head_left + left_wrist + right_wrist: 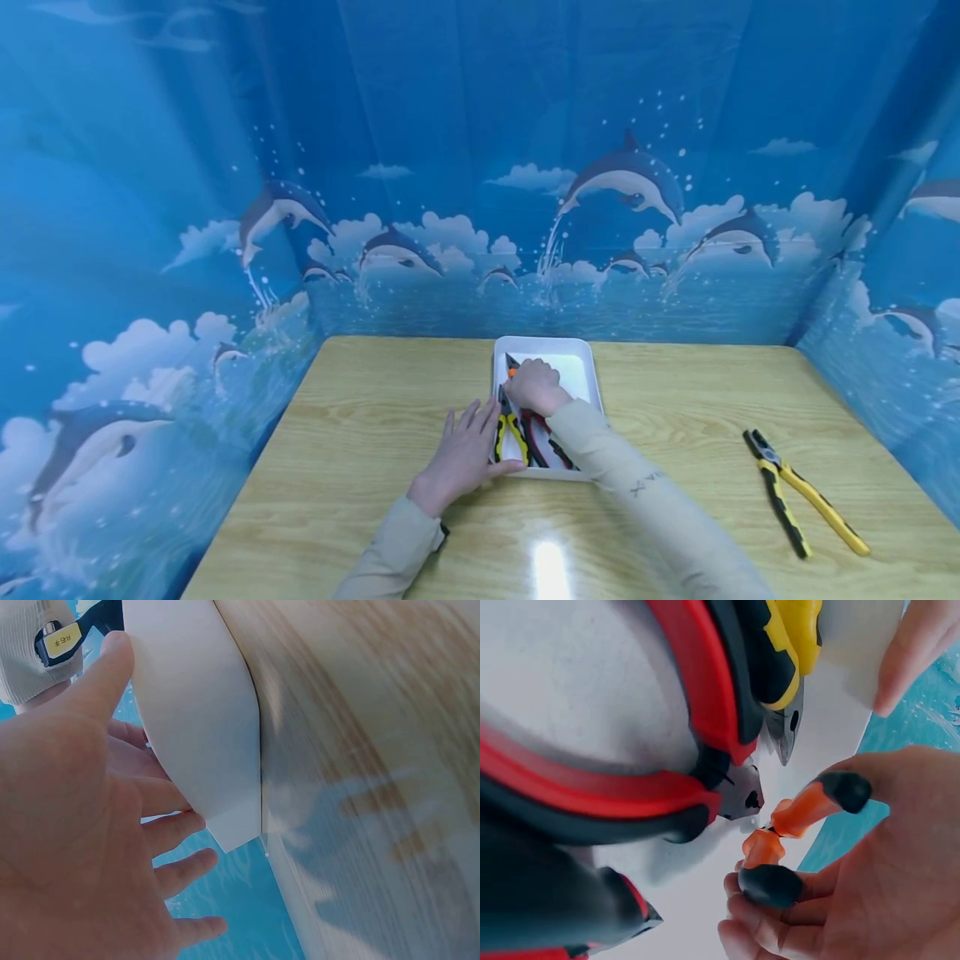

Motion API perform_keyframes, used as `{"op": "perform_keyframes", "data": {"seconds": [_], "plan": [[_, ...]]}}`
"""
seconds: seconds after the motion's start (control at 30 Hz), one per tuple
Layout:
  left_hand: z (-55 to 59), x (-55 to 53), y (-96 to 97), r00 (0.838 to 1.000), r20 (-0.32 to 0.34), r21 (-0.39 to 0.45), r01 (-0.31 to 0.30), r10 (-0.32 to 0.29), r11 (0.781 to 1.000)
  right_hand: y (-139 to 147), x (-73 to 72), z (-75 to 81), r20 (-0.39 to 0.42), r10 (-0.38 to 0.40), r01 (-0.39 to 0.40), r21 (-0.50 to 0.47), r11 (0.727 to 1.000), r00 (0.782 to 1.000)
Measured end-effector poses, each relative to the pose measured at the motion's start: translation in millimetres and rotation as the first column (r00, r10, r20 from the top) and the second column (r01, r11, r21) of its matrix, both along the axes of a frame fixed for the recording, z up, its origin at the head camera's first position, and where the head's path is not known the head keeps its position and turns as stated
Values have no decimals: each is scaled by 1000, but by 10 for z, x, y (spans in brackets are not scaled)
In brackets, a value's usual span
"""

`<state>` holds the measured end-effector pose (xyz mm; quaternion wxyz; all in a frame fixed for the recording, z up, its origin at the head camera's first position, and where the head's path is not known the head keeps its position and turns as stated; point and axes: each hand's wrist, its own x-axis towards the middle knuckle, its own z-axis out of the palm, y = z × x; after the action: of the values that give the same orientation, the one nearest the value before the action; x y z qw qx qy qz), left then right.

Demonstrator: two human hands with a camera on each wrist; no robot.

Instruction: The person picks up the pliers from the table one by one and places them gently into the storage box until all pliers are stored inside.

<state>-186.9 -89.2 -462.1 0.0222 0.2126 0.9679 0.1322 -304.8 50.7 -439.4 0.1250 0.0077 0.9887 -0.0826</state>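
Observation:
A white tray [576, 375] stands near the back middle of the table. My right hand [536, 385] is over it and grips pliers with orange and black handles [804, 810]; in the head view their dark jaws point away from me. My left hand [465, 450] rests against the tray's left side, fingers straight and spread, thumb along the front rim. Yellow-and-black pliers [502, 428] lie along the left inside the tray. Beside them are red-and-black cutting pliers [718, 697]. Another red-and-black tool [641, 911] is partly out of view, and my right forearm hides part of the tray.
Yellow-and-black combination pliers [768, 456] lie on the table at the right, handles spread. The wood-grain table [360, 417] meets a blue dolphin-printed curtain [465, 167] at the back and sides.

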Motion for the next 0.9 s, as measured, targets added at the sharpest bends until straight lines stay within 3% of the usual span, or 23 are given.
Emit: {"op": "perform_keyframes", "data": {"seconds": [0.2,0.47,0.7,0.8,0.9], "plan": [[14,14,1,1000,7,0,-5,5,1000,0,6,-51,33,3,-3,6,1000,999],[-2,5,-6,1000,-1,7,2,-2,1000,49,0,-48,18,88,-89,58,994,996],[-28,-23,-6,1000,0,1,-3,3,1000,86,-2,54,-105,129,-119,95,988,986],[-23,-21,-5,1000,3,0,-4,4,1000,110,21,122,-190,164,-144,118,983,968],[-19,-21,-3,1000,5,0,-5,5,1000,150,68,190,-296,199,-167,131,977,934]]}}
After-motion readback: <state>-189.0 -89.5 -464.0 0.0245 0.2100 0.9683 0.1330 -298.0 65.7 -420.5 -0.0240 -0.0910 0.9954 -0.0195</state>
